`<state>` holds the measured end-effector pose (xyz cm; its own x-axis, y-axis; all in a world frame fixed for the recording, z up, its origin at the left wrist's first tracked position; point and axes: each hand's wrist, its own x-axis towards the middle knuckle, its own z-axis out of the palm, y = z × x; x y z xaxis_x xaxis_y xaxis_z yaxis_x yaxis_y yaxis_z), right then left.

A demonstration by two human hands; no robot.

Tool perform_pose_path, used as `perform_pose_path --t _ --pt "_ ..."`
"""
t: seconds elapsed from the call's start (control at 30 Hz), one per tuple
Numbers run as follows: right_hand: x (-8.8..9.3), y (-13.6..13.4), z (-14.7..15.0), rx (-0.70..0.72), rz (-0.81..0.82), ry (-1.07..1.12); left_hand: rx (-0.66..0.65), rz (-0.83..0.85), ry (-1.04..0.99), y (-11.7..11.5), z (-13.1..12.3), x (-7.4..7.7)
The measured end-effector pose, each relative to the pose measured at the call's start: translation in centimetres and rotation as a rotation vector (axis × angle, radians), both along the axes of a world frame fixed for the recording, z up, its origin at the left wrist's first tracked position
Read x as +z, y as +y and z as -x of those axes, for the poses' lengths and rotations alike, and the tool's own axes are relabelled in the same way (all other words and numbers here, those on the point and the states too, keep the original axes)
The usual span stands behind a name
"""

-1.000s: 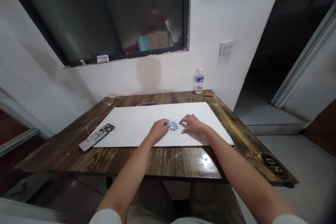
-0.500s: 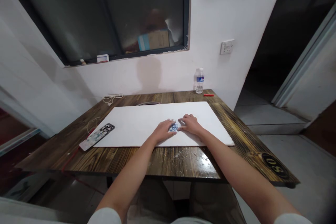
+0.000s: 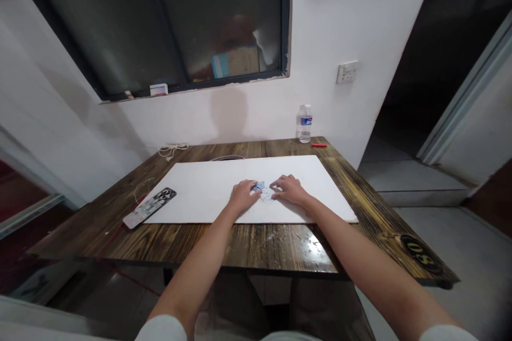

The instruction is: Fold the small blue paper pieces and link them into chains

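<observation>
A phone in a patterned case [image 3: 149, 208] lies on the desk [image 3: 256, 240] at 9 o'clock from the left hand [image 3: 244, 196], and a white cord [image 3: 173, 151] sits at 10 o'clock. Both hands rest on a white sheet [image 3: 200, 192], fingers curved. A small blue-and-white paper piece [image 3: 261, 187] lies between them, at 2 o'clock from the left hand and 9 o'clock from the right hand [image 3: 290, 189], touching the left fingertips [image 3: 253, 187]; any pinch cannot be told. Farther right, a water bottle [image 3: 304, 124] has a blue label too small to read, a red stick [image 3: 319, 145] lies beside it, and a round black sticker [image 3: 420, 254] reads 08 upside down at 4 o'clock
</observation>
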<state>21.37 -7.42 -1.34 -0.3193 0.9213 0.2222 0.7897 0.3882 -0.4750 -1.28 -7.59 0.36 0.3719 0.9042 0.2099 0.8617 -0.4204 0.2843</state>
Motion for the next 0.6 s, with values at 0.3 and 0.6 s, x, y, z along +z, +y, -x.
perform_pose_path --t 0.3,0.6 --pt "-1.3 1.1 -0.1 -0.106 -0.011 0.355 -0.502 0.201 0.047 -1.3 -0.3 1.1" --pt "-1.7 1.5 -0.3 -0.134 0.011 0.463 -0.37 0.081 -0.005 -1.8 -1.8 0.2"
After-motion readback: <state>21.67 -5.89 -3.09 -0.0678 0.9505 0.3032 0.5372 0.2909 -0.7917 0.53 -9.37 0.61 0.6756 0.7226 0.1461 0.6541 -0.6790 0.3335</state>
